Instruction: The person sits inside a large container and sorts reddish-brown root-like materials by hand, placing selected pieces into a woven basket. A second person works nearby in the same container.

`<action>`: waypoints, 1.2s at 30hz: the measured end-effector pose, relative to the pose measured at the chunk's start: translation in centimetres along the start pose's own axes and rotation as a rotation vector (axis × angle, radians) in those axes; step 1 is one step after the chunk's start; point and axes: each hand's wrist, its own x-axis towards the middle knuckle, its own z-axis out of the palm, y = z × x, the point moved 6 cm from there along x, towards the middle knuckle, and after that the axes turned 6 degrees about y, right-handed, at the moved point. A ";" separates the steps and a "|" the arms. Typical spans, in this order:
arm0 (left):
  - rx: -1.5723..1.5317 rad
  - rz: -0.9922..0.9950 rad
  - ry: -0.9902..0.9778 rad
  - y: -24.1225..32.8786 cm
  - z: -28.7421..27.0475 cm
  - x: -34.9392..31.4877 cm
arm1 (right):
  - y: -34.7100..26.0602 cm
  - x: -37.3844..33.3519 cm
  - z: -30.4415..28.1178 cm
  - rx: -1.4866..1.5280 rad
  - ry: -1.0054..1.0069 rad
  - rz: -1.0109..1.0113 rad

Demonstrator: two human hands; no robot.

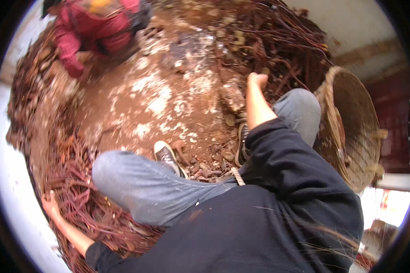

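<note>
My right hand [258,81] reaches forward to a heap of reddish-brown roots or sticks [289,45] at the far right. Its fingers are curled closed, and a small dull brownish piece shows at the fingertips, too blurred to name. Out to the far left, my left hand [51,205] is at the edge of another pile of thin reddish roots or sticks [84,193], beside the white wall. The fingers there look bent together with a small pale spot at their tips; what they hold, if anything, cannot be made out.
A large woven basket [369,123] lies tipped beside my right knee. Brown ground with whitish patches [168,100] stretches ahead, with loose chips [205,170] near my shoes. Another person in red [95,27] bends at the far left by a further heap [36,91].
</note>
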 end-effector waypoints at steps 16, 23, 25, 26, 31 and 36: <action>0.112 0.713 -0.893 54.8 15.7 -22.3 | 9.2 -9.8 5.1 -0.941 -0.804 -0.486; 0.129 0.625 -1.722 52.5 23.9 -45.9 | 11.0 -8.3 5.8 -0.861 -0.728 -0.377; 0.019 0.784 -1.685 52.2 25.6 -49.1 | 10.5 -8.8 5.8 -0.837 -0.734 -0.359; -0.107 0.878 -1.709 52.0 26.1 -49.8 | 10.4 -9.1 5.8 -0.845 -0.735 -0.347; -0.140 1.428 -2.097 52.6 22.2 -50.2 | 10.7 -9.1 6.1 -0.844 -0.739 -0.354; 0.182 1.686 -1.693 50.9 20.7 -52.5 | 11.4 -8.9 6.2 -0.822 -0.736 -0.329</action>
